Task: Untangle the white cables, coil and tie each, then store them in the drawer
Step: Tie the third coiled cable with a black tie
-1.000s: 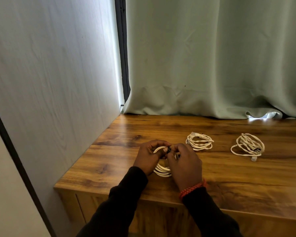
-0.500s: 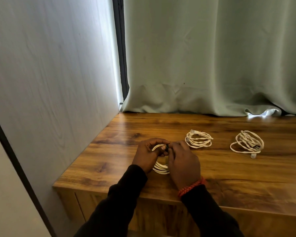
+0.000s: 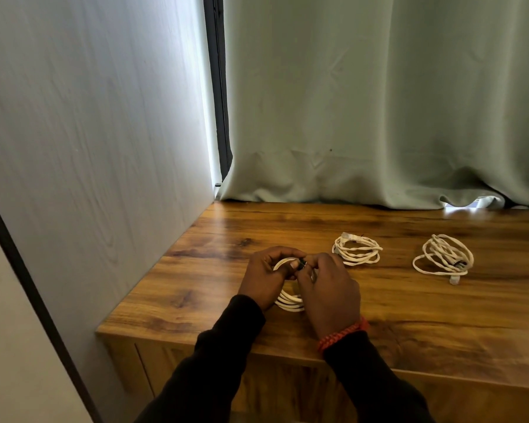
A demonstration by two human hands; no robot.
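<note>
Both hands, left hand [image 3: 264,274] and right hand [image 3: 329,290], are pinching a dark tie [image 3: 301,264] round the coiled cable [image 3: 289,302] left of the middle coil [image 3: 357,250], so I'd be cinching it snug.

Wooden cabinet top [image 3: 226,306] carrying three white cable coils.

Landmark: the middle coil [image 3: 357,250], lying flat with a connector at its far edge. A looser coil [image 3: 443,258] lies well apart to its right, plug end trailing toward the front edge. A third coil [image 3: 289,301] sits near its left, closer to the front edge, partly covered by hands.
</note>
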